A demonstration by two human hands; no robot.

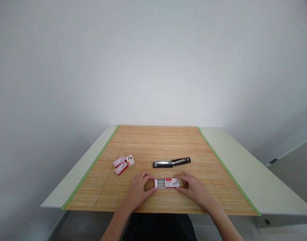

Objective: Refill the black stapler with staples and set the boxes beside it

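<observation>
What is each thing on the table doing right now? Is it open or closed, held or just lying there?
Staple box: slid partly open, held at both ends.
Left hand: gripping the box's left end.
Right hand: gripping the box's right end.
Stapler: opened out flat, lying untouched on the mat.
Three small boxes: lying loose together, untouched; open or closed is too small to tell.
Bamboo mat: spread flat on the table.

A pale cream rectangular table [246,167] carries a woven bamboo mat with green edging [153,144]. On the mat lie three small red-and-white cardboard boxes [123,164], an opened black-and-chrome stapler [171,162], and a red-and-white staple box slid partly open [167,183].
</observation>
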